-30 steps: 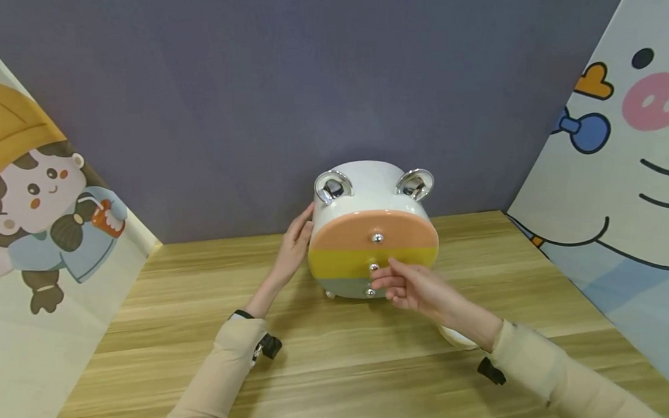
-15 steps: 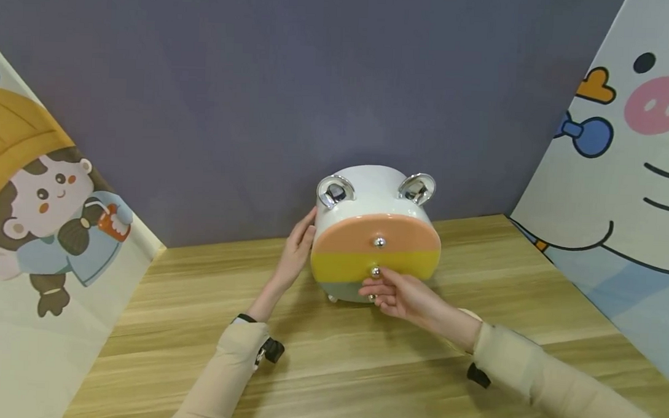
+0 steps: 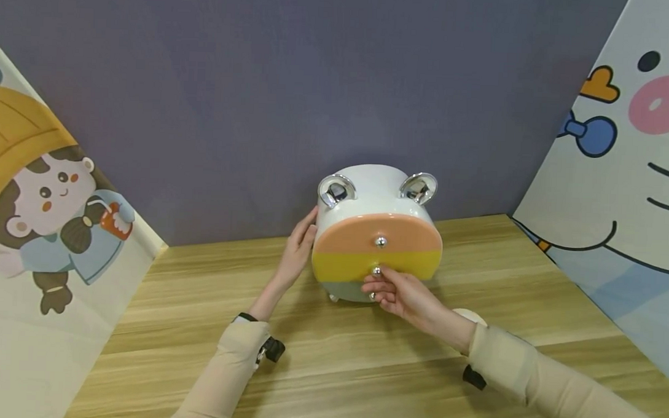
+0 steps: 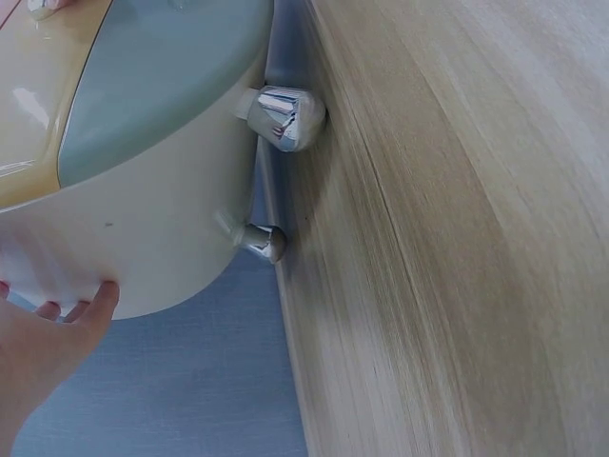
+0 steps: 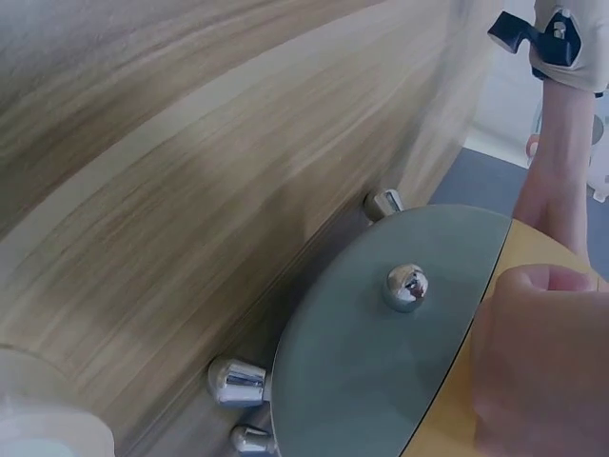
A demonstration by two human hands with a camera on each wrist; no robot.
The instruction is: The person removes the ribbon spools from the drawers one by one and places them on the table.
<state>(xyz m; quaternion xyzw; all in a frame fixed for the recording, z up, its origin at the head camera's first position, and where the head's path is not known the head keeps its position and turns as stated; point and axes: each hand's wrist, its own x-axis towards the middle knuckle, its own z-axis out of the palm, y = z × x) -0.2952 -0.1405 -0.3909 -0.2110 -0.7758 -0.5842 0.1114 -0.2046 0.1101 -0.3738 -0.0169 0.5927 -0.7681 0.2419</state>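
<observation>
A white, oval-fronted drawer box [image 3: 371, 189] with silver ears stands on short silver feet. Its front is banded in orange, yellow and grey-green, with a silver knob on each band. My left hand [image 3: 298, 244] rests on the box's left side; in the left wrist view its fingertips [image 4: 103, 297] lie against the white wall. At the yellow band, my right hand [image 3: 411, 298] pinches the middle knob [image 3: 377, 270] between thumb and finger, the other fingers loosely bent below. The lower knob [image 5: 407, 288] on the grey-green band shows plainly in the right wrist view. All drawers look closed.
The box stands on a wood-grain table [image 3: 329, 369] near a dark blue-grey back wall [image 3: 249, 107]. Partly behind my right forearm is a pale round object [image 3: 471, 316]. Panels with cartoon figures flank the table on both sides.
My right hand has moved slightly left and down to the middle knob and now pinches it. The left hand has stayed on the box's side.
</observation>
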